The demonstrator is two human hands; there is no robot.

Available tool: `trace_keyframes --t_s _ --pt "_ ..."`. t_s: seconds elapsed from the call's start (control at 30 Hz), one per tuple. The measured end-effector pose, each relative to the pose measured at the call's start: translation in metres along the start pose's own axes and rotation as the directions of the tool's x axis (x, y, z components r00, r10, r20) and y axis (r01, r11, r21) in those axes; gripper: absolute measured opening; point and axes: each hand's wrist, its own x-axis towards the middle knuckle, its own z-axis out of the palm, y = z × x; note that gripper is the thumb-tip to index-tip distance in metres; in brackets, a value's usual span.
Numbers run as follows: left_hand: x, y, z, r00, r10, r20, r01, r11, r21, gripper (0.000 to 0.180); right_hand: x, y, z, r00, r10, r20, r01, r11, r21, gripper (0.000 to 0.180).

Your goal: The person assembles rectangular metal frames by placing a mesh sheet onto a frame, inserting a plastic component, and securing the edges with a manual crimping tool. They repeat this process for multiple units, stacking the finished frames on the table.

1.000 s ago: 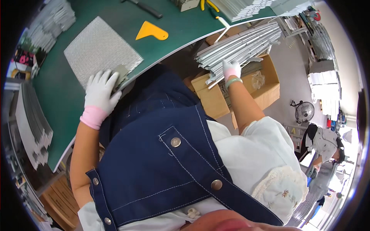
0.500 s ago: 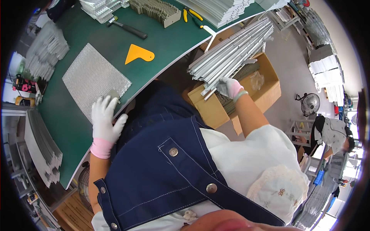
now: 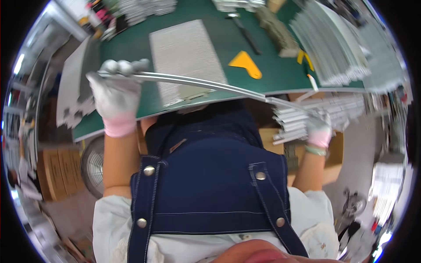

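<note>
A long, thin aluminium strip (image 3: 197, 82) spans from left to right in front of me, above the near edge of the green table. My left hand (image 3: 116, 94), in a white glove with a pink cuff, is closed around its left end. Toward the other end, my gloved right hand (image 3: 319, 129) is closed on the strip beside a pile of similar strips (image 3: 291, 120). Motion blur softens the right fingers. Beyond the strip lies a silvery honeycomb-textured sheet (image 3: 184, 55) on the table, with a small grey-green piece (image 3: 191, 92) at its near edge.
On the green table (image 3: 131, 44) lie a yellow scraper (image 3: 246, 65), a hammer (image 3: 246, 35), yellow-handled pliers (image 3: 305, 59) and stacked metal sheets (image 3: 329, 48). A cardboard box (image 3: 335, 158) stands under the strip pile. A fan (image 3: 93, 164) and cartons (image 3: 61, 173) are below left.
My view has turned rightward-to-left and straightened to the table. My left hand has risen off the sheet and gripped a strip's end; the strip now stretches out from the pile.
</note>
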Motion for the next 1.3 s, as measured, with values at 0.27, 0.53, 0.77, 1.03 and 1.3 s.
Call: trace_keyframes --t_s 0.27,0.53,0.77,1.03,1.3 --pt "-0.006 0.047 0.037 0.805 0.239 -0.543 0.322 0.593 0.738 0.053 -0.092 0.033 0.23 0.708 -0.597 0.377 0.706 0.607 -0.364 0.09" --pt "-0.114 -0.048 0.021 0.781 -0.421 -0.461 0.62 0.606 0.498 0.055 -0.077 0.076 0.213 0.713 -0.351 0.607 0.653 0.646 -0.395 0.072" --pt "-0.071 -0.019 -0.009 0.748 -0.181 -0.638 0.659 0.306 0.687 0.048 -0.042 0.101 0.241 0.876 0.05 0.48 0.343 0.634 -0.693 0.06" --pt "-0.049 -0.064 -0.066 0.819 -0.039 -0.572 0.541 -0.28 0.793 0.028 0.012 0.141 0.247 0.836 -0.04 0.548 0.547 -0.021 -0.837 0.051" --pt "-0.108 -0.033 -0.04 0.765 -0.089 -0.638 0.607 -0.229 0.761 0.046 -0.015 0.126 0.251 0.89 0.224 0.398 0.35 0.223 -0.91 0.066"
